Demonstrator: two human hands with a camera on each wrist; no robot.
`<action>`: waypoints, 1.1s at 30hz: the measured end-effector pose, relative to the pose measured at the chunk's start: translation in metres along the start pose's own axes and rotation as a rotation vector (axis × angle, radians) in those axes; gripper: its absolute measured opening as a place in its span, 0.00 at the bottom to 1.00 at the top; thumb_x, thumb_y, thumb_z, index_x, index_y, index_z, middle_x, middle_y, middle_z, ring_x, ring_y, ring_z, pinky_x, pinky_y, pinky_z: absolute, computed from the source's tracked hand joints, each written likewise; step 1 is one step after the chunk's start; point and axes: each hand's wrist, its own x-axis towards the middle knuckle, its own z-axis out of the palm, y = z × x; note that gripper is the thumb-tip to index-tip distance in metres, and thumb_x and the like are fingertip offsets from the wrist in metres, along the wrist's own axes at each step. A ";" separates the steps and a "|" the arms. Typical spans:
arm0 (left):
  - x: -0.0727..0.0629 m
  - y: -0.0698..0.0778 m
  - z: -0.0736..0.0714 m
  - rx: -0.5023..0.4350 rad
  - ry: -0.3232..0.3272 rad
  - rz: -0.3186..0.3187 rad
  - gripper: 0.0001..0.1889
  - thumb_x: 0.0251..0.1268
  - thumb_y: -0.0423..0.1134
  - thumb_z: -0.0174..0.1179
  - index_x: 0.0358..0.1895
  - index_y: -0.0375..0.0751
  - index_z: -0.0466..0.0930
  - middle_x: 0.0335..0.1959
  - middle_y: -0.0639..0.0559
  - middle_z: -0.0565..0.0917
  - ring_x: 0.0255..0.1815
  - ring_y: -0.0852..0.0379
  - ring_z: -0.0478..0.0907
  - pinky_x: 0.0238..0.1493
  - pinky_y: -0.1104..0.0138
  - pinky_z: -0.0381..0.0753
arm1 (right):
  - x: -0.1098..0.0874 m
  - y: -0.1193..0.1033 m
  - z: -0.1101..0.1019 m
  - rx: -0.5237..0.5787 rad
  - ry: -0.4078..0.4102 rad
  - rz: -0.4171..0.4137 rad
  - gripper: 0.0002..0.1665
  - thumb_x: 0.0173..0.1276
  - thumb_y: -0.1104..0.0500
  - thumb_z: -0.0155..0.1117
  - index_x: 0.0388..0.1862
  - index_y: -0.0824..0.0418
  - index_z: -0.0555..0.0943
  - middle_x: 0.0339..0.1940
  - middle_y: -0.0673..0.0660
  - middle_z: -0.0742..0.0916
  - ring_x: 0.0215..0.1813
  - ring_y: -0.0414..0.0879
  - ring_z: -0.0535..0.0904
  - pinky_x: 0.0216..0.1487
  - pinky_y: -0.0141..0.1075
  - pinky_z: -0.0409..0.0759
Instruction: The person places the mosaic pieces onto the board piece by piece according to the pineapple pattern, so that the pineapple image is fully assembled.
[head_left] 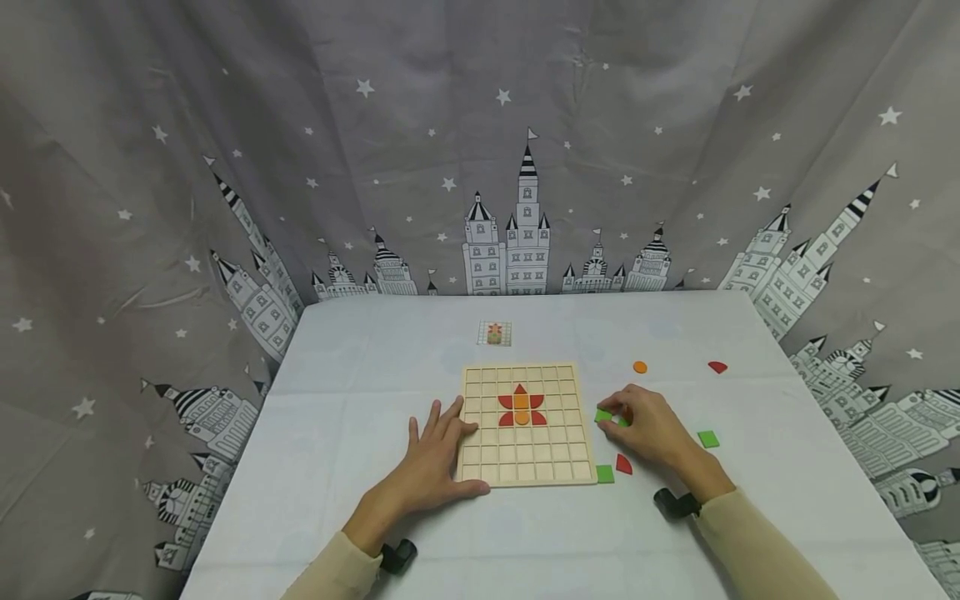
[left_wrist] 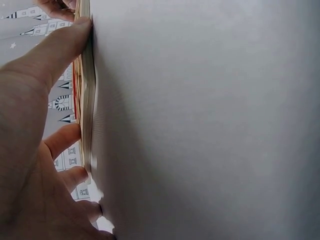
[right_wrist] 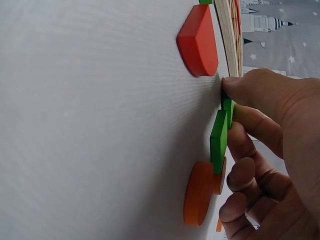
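Note:
A wooden grid board (head_left: 525,467) lies on the white table, with red pieces and an orange square (head_left: 521,402) and orange disc (head_left: 522,418) set in it as a figure. My left hand (head_left: 431,462) rests spread against the board's left side, its thumb at the near left corner. To the right of the board, my right hand (head_left: 651,427) pinches a green square tile (right_wrist: 228,107) between thumb and index finger, low over the table. Beside those fingertips is another green tile (right_wrist: 218,137), partly covered by the hand in the head view. An orange disc (right_wrist: 197,195) lies near the curled fingers.
Behind the board lies a small pattern card (head_left: 495,333). Loose around the right hand are an orange disc (head_left: 640,367), red quarter-circle pieces (head_left: 717,367) and green squares (head_left: 708,438). One green square (head_left: 605,474) sits against the board's near right corner. A grey castle-print curtain (head_left: 420,150) hangs behind.

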 end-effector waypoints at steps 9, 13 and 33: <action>0.000 -0.001 0.000 -0.015 0.005 0.006 0.53 0.62 0.70 0.84 0.82 0.41 0.74 1.00 0.35 0.51 0.99 0.19 0.41 0.87 0.11 0.36 | 0.001 -0.001 -0.001 0.017 0.012 -0.009 0.17 0.72 0.56 0.88 0.57 0.58 0.96 0.43 0.50 0.92 0.43 0.42 0.80 0.45 0.32 0.81; -0.001 -0.002 0.001 -0.034 0.039 0.038 0.51 0.61 0.67 0.85 0.80 0.40 0.76 0.98 0.32 0.54 0.98 0.16 0.43 0.84 0.09 0.37 | 0.002 -0.002 -0.002 0.025 0.018 -0.017 0.16 0.73 0.57 0.88 0.57 0.58 0.96 0.43 0.50 0.91 0.42 0.42 0.79 0.44 0.33 0.80; -0.001 0.000 -0.001 -0.011 -0.008 -0.005 0.54 0.62 0.69 0.84 0.83 0.41 0.74 1.00 0.36 0.50 1.00 0.21 0.40 0.87 0.12 0.36 | 0.005 -0.014 -0.003 0.086 0.084 -0.112 0.16 0.70 0.64 0.88 0.55 0.62 0.95 0.39 0.50 0.89 0.39 0.39 0.81 0.41 0.28 0.83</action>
